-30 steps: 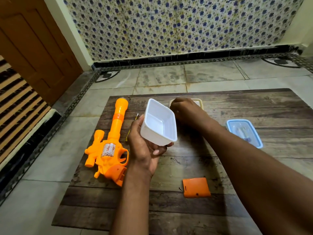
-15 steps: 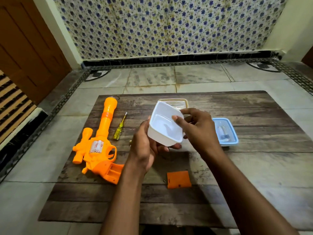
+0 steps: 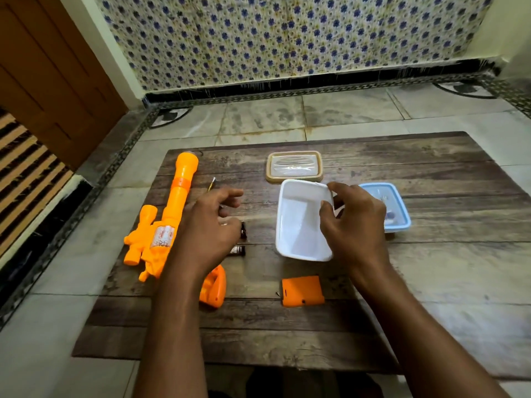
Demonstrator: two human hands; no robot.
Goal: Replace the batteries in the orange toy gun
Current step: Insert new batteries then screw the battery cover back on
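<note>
Orange toy gun (image 3: 161, 234) is lying at the table's (image 3: 431, 282) left, cover (image 3: 303, 291) off. I'm noting white tub (image 3: 298, 222) passing from left hand (image 3: 209, 228), now loosely curled over batteries (image 3: 240, 242), to right hand (image 3: 355, 222) pinching its rim; old cells look out.

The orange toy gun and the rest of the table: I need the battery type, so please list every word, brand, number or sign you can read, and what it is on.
None can be read.
Orange toy gun: red marks on its pale panel, too blurred.
Dark batteries by the left hand: label not legible.
White container, orange cover, lid, blue box: no text visible.
</note>
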